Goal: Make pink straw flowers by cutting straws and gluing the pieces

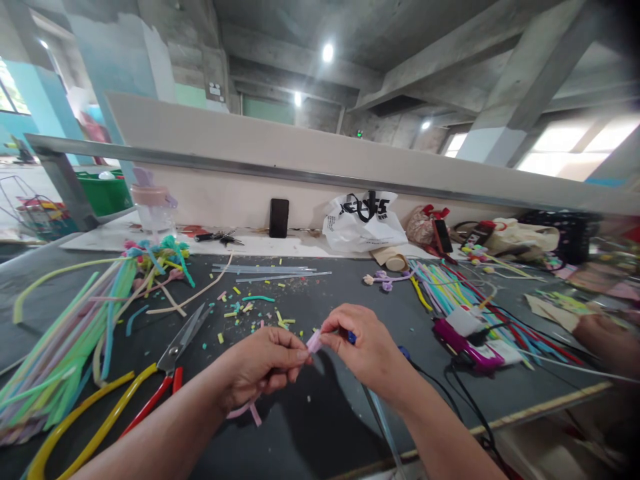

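Over the dark tabletop, my left hand (270, 363) is closed, thumb and finger pinching a short pale pink chenille stem (314, 341). A longer pink strip (255, 413) hangs below that hand; whether the two are joined is hidden. My right hand (360, 343) is closed too, its fingertips on the other end of the pink stem. A dark blue part (352, 337) of something shows between its fingers; its kind is unclear. Beneath the right wrist runs a clear rod (384, 427). Scissors (173, 350) with yellow and red handles lie spread beside my left forearm.
Bundled pastel chenille stems (65, 347) lie left, another bundle (440, 287) right. Clear sticks (270, 270) and yellow-green scraps (250, 307) are scattered ahead. A purple power strip (467, 343) with black cables sits right. Another person's hand (605, 337) is at far right.
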Tool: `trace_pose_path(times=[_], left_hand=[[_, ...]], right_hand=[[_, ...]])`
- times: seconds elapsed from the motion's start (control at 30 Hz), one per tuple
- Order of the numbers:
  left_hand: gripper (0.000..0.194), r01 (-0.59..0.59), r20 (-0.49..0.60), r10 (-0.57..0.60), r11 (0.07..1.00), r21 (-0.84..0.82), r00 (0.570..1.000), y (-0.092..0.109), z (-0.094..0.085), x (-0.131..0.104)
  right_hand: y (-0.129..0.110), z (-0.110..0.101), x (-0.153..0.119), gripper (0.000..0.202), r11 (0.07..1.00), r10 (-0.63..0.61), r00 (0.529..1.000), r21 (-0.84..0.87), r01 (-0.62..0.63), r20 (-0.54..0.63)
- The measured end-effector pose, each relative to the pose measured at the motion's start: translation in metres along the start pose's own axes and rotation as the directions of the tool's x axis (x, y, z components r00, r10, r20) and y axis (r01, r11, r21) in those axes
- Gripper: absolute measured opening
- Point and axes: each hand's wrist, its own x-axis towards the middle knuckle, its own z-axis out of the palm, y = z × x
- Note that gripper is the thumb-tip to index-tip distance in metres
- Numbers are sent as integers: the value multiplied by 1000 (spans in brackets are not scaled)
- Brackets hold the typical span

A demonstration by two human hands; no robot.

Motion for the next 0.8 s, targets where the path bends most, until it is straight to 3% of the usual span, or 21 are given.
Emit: trace_pose_path(times=[0.17,0.27,0.43,0.8], left_hand=[[20,2,8,-1,999,-49,1000,1,-1,0],[19,11,20,-10,998,-69,1000,2,0,0],[21,4,4,-3,998,-70,1000,1,0,0],[21,4,28,-2,999,-53,1000,1,0,-1]], right_hand=[[3,-3,-1,13,996,-44,998,70,47,-34],[1,-2,-3,18,989,32,999,148,-26,-39],[-5,2,-4,30,947,164,983,265,-181,85],[-5,8,-1,19,952,108,992,279,-123,71]])
